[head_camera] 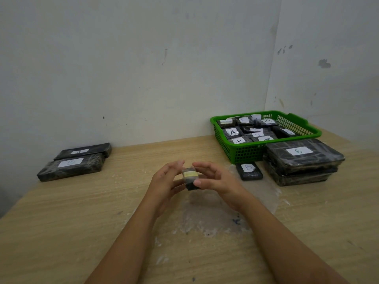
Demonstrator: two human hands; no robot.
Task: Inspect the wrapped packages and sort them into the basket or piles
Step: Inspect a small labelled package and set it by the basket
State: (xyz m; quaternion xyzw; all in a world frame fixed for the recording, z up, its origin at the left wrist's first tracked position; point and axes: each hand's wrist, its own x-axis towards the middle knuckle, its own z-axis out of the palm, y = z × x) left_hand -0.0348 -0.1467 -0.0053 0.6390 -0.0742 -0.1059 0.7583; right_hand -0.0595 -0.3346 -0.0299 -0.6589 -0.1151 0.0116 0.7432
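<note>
Both forearms reach forward over the wooden bench [61, 222], wrists raised. The left hand [166, 179] and right hand [215, 181] face each other, each grip pinching a small black wrapped package [191, 179] between thumb and curled fingers, held above the bench's middle. To the right stands a green basket [246, 152] holding lettered packages, beside a stack of large packages [303, 160] marked B. Two long packages [75, 161] lie far left.

basket [246, 154] green | packages [71, 168] black; labels [299, 151] white | table [61, 222] tan woodgrain
</note>
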